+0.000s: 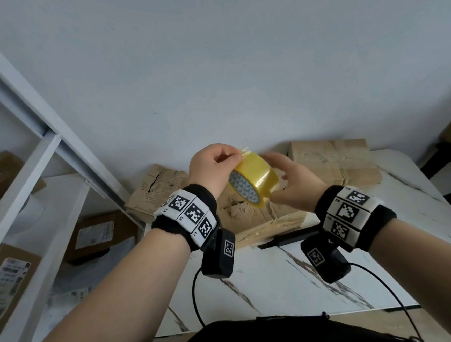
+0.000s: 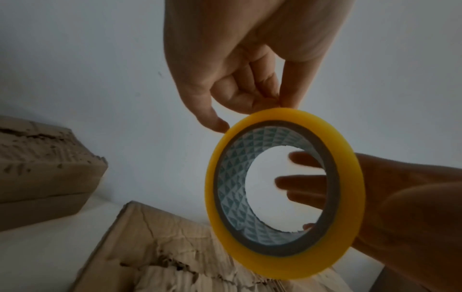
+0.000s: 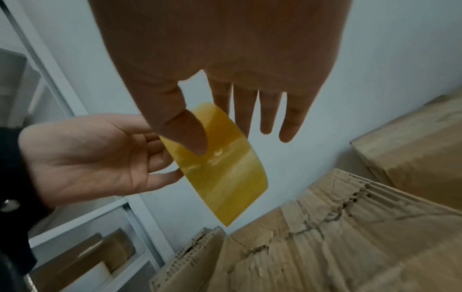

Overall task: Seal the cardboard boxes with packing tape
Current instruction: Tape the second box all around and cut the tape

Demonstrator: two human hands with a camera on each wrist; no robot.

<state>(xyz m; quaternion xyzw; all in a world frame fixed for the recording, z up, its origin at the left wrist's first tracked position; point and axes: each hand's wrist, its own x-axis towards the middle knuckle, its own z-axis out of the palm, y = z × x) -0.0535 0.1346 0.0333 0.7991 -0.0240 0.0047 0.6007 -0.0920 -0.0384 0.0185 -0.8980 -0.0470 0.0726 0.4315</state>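
the left hand point(image 1: 210, 164) pinches the loose tape end at the top of the tape roll point(image 1: 253, 182); the right hand point(image 1: 291, 177), fingers straight, steadies the roll's far side above the torn box point(image 1: 255, 217).

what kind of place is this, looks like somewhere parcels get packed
Probably a small home or back-room packing spot: worn cardboard boxes on a marble-look table, labelled parcels on a white shelf.

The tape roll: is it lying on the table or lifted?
Lifted. Both hands hold the tape roll in the air above the torn cardboard box.
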